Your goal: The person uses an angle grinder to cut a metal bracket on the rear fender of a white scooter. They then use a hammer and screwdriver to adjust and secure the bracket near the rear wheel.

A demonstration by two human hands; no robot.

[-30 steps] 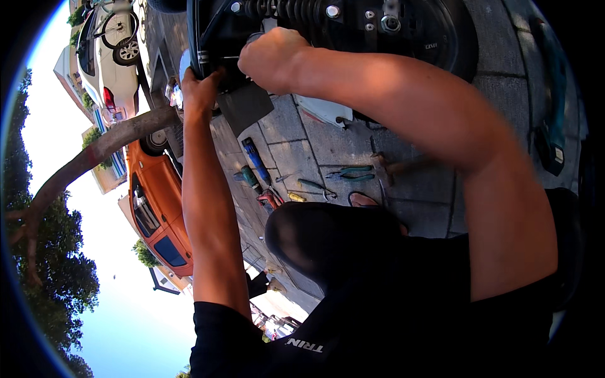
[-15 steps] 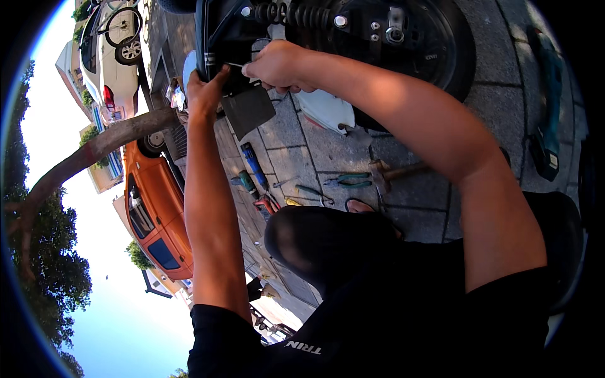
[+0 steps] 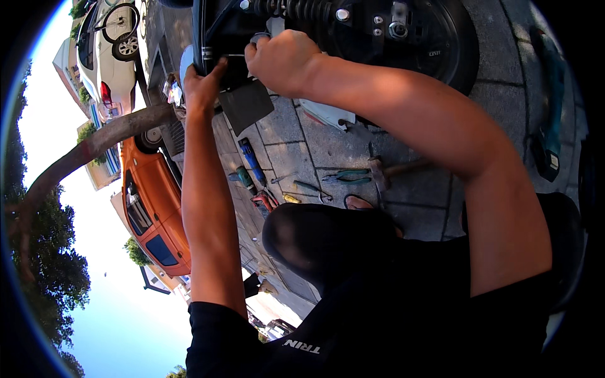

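Observation:
My right hand (image 3: 282, 62) is closed in a fist round what looks like a screwdriver, its handle hidden. Its thin metal shaft (image 3: 236, 55) points left toward the dark frame (image 3: 200, 31) of a two-wheeled vehicle. My left hand (image 3: 203, 88) grips the lower edge of that frame, with the thumb raised beside the shaft's tip and the other fingers mostly hidden behind. Just below hangs a dark mud flap (image 3: 246, 106). Right of my hands are a coil spring shock absorber (image 3: 295, 9) and a black wheel (image 3: 450, 50).
On the paving lie a blue tool (image 3: 252, 160), a green drill-like tool (image 3: 244, 179), pliers (image 3: 346, 177), and a hammer (image 3: 378, 173). A teal power tool (image 3: 549, 126) is at the right. A tree trunk (image 3: 104, 137), an orange van (image 3: 154, 211) and a white car (image 3: 104, 60) stand left.
My right hand has moved slightly up and turned, showing more of its back, with the shaft still pointing left. My left hand keeps its hold, shifted slightly in view.

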